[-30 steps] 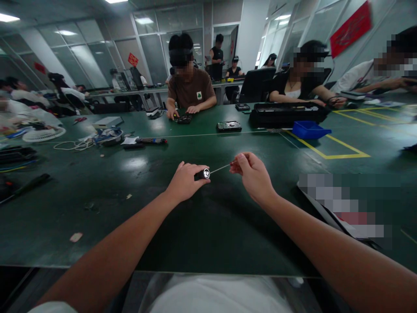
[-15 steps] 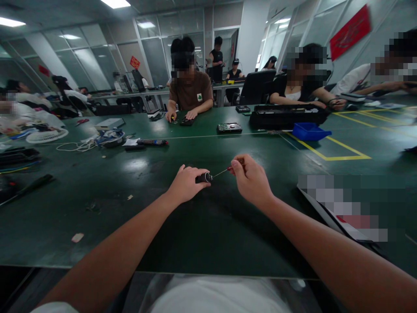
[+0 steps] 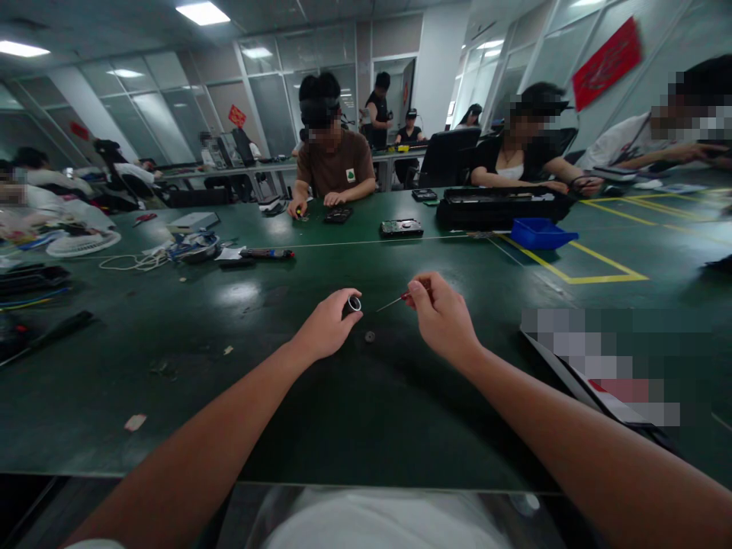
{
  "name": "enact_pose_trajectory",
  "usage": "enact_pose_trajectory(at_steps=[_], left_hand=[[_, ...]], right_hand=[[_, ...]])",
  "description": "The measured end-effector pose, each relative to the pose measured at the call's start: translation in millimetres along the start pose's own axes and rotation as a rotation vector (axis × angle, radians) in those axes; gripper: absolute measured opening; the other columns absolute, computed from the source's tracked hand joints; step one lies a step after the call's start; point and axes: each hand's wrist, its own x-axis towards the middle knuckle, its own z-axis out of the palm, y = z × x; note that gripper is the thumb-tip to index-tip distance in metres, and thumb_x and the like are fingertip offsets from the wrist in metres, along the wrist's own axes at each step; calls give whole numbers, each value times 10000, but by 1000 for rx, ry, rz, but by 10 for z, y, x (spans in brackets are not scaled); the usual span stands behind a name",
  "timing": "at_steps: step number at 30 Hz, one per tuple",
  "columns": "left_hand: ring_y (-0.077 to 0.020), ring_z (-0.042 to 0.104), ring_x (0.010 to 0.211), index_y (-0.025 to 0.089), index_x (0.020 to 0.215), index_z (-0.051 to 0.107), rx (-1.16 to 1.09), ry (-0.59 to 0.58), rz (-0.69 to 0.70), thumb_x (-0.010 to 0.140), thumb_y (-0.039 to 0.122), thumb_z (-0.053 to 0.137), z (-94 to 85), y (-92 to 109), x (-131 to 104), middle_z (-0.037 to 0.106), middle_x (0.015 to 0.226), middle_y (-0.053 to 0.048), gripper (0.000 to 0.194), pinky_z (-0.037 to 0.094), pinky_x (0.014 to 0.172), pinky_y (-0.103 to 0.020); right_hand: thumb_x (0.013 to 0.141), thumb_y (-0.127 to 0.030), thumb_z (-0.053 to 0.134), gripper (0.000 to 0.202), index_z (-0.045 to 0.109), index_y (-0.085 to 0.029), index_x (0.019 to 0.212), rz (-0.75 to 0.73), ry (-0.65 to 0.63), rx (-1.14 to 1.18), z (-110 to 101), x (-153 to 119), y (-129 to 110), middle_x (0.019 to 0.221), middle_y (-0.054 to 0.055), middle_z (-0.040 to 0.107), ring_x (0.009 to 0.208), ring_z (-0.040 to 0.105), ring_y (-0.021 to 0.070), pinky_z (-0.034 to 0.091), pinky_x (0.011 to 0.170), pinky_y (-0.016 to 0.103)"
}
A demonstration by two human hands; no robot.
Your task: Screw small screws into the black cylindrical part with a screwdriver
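My left hand (image 3: 327, 326) is closed round a small black cylinder (image 3: 352, 305), whose open end with a bright metal rim faces right. Between the thumb and fingers of my right hand (image 3: 439, 311) is a thin screwdriver (image 3: 393, 303) with a red handle. Its shaft points left, and the tip stands a little apart from the cylinder. On the green table just below the cylinder lies a small dark round part (image 3: 370, 336). Most of the cylinder's body is hidden by my left fingers.
Beyond my hands lie a hard drive (image 3: 402, 227), a blue tray (image 3: 542, 233), a long black case (image 3: 503, 206) and a dark pen-like tool (image 3: 266, 254). A person in brown (image 3: 335, 164) works opposite. Cables and a white fan grille (image 3: 83, 242) are at left.
The small dark part has come out of the cylinder's end and dropped onto the table. The cylinder's rim now shows open, and the screwdriver tip is clear of it.
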Motion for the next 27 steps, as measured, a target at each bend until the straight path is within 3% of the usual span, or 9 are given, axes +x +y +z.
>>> enact_pose_trajectory(at_steps=[3, 7, 11, 22, 27], left_hand=[[-237, 602, 1080, 202, 1258, 544, 2, -48, -7, 939, 304, 534, -17, 52, -25, 631, 1211, -88, 335, 469, 944, -384], [-232, 625, 919, 230, 1143, 606, 115, -180, 36, 871, 410, 656, -34, 122, -51, 674, 1049, -49, 331, 471, 772, -350], [-220, 627, 929, 265, 1161, 652, 208, -306, 130, 893, 393, 641, -13, 120, -57, 680, 1070, -34, 297, 452, 764, -330], [-195, 612, 924, 283, 1238, 641, 328, -347, 186, 917, 435, 600, 47, 78, -60, 599, 1180, -45, 358, 450, 739, -303], [-210, 617, 945, 270, 1125, 702, 308, -389, 142, 906, 423, 617, -3, 107, -58, 641, 1094, -39, 280, 447, 749, -310]], right_hand=[[986, -390, 455, 215, 571, -226, 910, 7, 2, -4, -4, 1, -4, 791, 37, 701, 764, 678, 213, 459, 698, 344], [983, -383, 459, 208, 570, -224, 910, 15, -2, 0, -21, -3, -27, 794, 41, 704, 769, 680, 215, 460, 693, 342], [982, -379, 457, 209, 570, -222, 905, 8, -12, -4, -29, -2, -40, 789, 44, 703, 758, 676, 212, 463, 694, 342], [983, -392, 459, 218, 573, -225, 903, 9, -2, 5, -25, -3, -34, 791, 41, 707, 761, 680, 209, 469, 700, 343], [985, -390, 462, 217, 576, -222, 909, 17, -15, 15, -33, -2, -50, 804, 42, 710, 771, 683, 207, 473, 700, 338]])
